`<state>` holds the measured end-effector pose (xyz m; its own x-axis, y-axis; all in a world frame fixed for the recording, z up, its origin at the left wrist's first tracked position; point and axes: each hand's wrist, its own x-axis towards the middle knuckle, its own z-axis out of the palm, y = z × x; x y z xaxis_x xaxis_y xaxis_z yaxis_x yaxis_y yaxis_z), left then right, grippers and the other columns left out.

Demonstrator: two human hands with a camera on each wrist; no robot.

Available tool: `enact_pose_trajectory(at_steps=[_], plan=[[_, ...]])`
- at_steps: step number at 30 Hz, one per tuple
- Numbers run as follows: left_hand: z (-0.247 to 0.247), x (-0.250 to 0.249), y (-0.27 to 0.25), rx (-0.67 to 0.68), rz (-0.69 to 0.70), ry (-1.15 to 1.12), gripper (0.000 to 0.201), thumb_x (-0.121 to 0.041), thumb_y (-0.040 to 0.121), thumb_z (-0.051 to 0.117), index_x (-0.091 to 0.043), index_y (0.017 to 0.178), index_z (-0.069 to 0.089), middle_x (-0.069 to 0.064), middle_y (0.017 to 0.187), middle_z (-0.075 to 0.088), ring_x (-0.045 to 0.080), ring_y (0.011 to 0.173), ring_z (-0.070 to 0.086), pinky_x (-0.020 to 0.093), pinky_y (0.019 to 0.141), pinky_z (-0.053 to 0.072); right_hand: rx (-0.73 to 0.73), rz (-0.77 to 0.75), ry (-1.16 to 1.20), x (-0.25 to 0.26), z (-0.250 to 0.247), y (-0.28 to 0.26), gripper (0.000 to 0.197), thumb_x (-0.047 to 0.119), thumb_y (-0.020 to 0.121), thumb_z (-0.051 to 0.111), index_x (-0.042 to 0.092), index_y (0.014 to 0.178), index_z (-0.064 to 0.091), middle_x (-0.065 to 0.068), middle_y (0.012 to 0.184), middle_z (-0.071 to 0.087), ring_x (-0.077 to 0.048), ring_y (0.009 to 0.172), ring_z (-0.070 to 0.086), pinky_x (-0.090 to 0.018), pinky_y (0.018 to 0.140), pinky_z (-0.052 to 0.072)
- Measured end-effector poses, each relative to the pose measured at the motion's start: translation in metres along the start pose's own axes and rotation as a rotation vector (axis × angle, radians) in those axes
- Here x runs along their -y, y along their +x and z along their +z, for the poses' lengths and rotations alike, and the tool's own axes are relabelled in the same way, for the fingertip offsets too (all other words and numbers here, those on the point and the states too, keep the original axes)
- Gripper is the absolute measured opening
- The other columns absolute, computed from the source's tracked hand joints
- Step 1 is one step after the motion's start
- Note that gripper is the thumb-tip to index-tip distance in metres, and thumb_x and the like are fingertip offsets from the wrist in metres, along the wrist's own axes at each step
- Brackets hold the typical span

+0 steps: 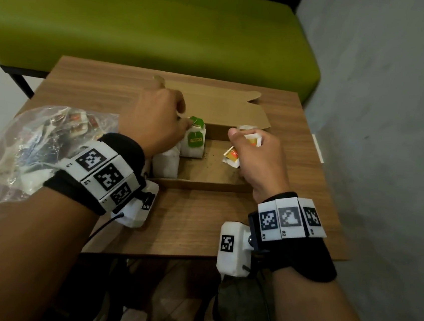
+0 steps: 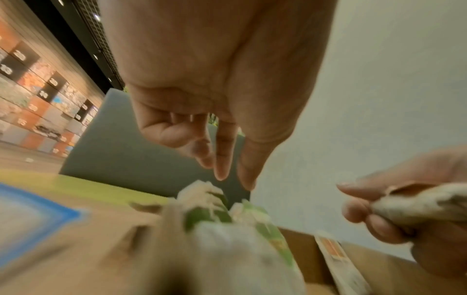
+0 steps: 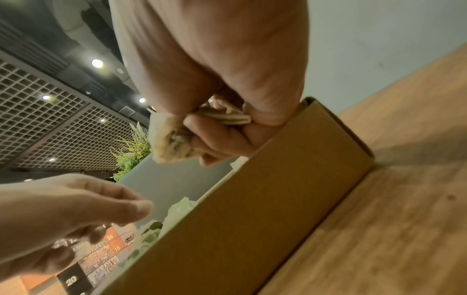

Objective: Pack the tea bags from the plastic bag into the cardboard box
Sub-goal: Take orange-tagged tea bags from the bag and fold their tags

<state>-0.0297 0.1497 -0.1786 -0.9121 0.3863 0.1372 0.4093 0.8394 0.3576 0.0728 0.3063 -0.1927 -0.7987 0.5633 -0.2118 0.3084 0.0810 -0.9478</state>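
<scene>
Head view: the right hand (image 1: 258,160) is gripping a bunch of tea bags (image 1: 249,139) over the cardboard box's (image 1: 203,184) right end, its long axis running left-right; green-tagged bags (image 1: 194,140) are standing at its left end, the plastic bag (image 1: 31,146) lying left.
Left wrist view: the left hand (image 2: 215,103) is hovering relaxed, holding nothing.
Right wrist view: fingers (image 3: 215,135) are clenching the bags.

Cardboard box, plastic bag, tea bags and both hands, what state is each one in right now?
cardboard box: open, lid back, partly filled.
plastic bag: on table, tea bags inside.
green-tagged tea bags: upright in box.
left hand: fingers just above them, holding nothing.
right hand: grips orange-tagged tea bags over box.
</scene>
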Motion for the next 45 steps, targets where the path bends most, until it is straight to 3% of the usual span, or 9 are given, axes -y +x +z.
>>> enact_pose_trajectory(at_steps=[3, 6, 11, 15, 20, 25, 34, 41, 45], plan=[[-0.019, 0.014, -0.003, 0.032, -0.122, 0.076, 0.049, -0.050, 0.087, 0.067, -0.018, 0.122, 0.056, 0.011, 0.129, 0.052, 0.029, 0.106, 0.058, 0.046, 0.086, 0.052, -0.027, 0.045, 0.075, 0.002, 0.000, 0.000, 0.016, 0.040, 0.093, 0.070, 0.024, 0.089, 0.069, 0.002, 0.082, 0.071, -0.009, 0.072, 0.067, -0.023, 0.056, 0.045], [-0.027, 0.029, -0.005, 0.183, -0.219, 0.060, 0.052, -0.043, 0.086, 0.070, -0.013, 0.126, 0.054, 0.013, 0.124, 0.059, 0.029, 0.106, 0.058, 0.043, 0.089, 0.049, -0.047, 0.066, 0.125, 0.004, 0.000, -0.001, 0.017, 0.041, 0.093, 0.070, 0.025, 0.090, 0.069, 0.004, 0.081, 0.071, -0.004, 0.063, 0.066, -0.017, 0.047, 0.043], [-0.021, 0.033, -0.007, 0.233, -0.310, -0.137, 0.021, -0.023, 0.086, 0.071, -0.016, 0.103, 0.062, 0.009, 0.102, 0.068, 0.027, 0.089, 0.065, 0.043, 0.081, 0.058, -0.025, 0.104, 0.230, 0.005, 0.004, -0.004, 0.017, 0.039, 0.092, 0.072, 0.023, 0.091, 0.067, 0.003, 0.072, 0.067, -0.005, 0.056, 0.061, -0.018, 0.040, 0.040], [-0.019, 0.039, -0.006, 0.166, -0.299, -0.156, 0.011, -0.023, 0.088, 0.067, -0.014, 0.094, 0.065, 0.008, 0.093, 0.069, 0.028, 0.083, 0.067, 0.041, 0.080, 0.058, 0.002, 0.124, 0.321, 0.007, 0.008, -0.003, 0.020, 0.037, 0.089, 0.075, 0.020, 0.093, 0.065, 0.001, 0.073, 0.068, -0.004, 0.054, 0.060, -0.018, 0.042, 0.042], [-0.021, 0.050, -0.003, 0.122, -0.320, -0.212, 0.008, -0.020, 0.087, 0.067, -0.013, 0.089, 0.065, 0.010, 0.089, 0.070, 0.031, 0.083, 0.068, 0.045, 0.080, 0.059, 0.068, 0.128, 0.413, 0.009, 0.010, -0.004, 0.019, 0.029, 0.091, 0.074, 0.014, 0.099, 0.066, -0.006, 0.085, 0.071, -0.009, 0.063, 0.063, -0.017, 0.045, 0.047], [-0.021, 0.058, -0.002, 0.083, -0.352, -0.245, 0.008, -0.018, 0.085, 0.068, -0.011, 0.083, 0.064, 0.014, 0.080, 0.071, 0.033, 0.080, 0.070, 0.047, 0.078, 0.060, 0.119, 0.107, 0.436, 0.011, 0.013, -0.003, 0.015, 0.012, 0.094, 0.069, 0.009, 0.108, 0.068, -0.018, 0.116, 0.069, -0.020, 0.087, 0.065, -0.018, 0.055, 0.054], [-0.016, 0.063, 0.003, 0.063, -0.405, -0.264, 0.024, -0.022, 0.089, 0.062, 0.001, 0.086, 0.068, 0.017, 0.073, 0.072, 0.033, 0.075, 0.071, 0.048, 0.075, 0.061, 0.106, -0.002, 0.475, 0.010, 0.020, 0.005, 0.027, -0.006, 0.089, 0.069, 0.014, 0.106, 0.067, -0.013, 0.119, 0.066, -0.021, 0.097, 0.070, -0.022, 0.068, 0.059], [-0.016, 0.061, 0.007, 0.030, -0.373, -0.195, 0.024, -0.029, 0.091, 0.062, -0.006, 0.087, 0.067, 0.013, 0.085, 0.070, 0.029, 0.083, 0.067, 0.042, 0.078, 0.058, 0.126, -0.073, 0.468, 0.008, 0.020, 0.005, 0.029, -0.004, 0.086, 0.073, 0.015, 0.108, 0.067, -0.010, 0.116, 0.069, -0.019, 0.094, 0.072, -0.024, 0.069, 0.058], [-0.039, 0.031, -0.001, 0.027, -0.166, -0.275, 0.032, -0.048, 0.093, 0.058, -0.017, 0.101, 0.062, -0.002, 0.093, 0.066, 0.015, 0.086, 0.063, 0.034, 0.073, 0.052, 0.194, -0.072, 0.509, 0.011, 0.020, 0.005, 0.026, -0.002, 0.087, 0.072, 0.016, 0.104, 0.066, -0.009, 0.107, 0.070, -0.015, 0.086, 0.071, -0.023, 0.067, 0.058]])
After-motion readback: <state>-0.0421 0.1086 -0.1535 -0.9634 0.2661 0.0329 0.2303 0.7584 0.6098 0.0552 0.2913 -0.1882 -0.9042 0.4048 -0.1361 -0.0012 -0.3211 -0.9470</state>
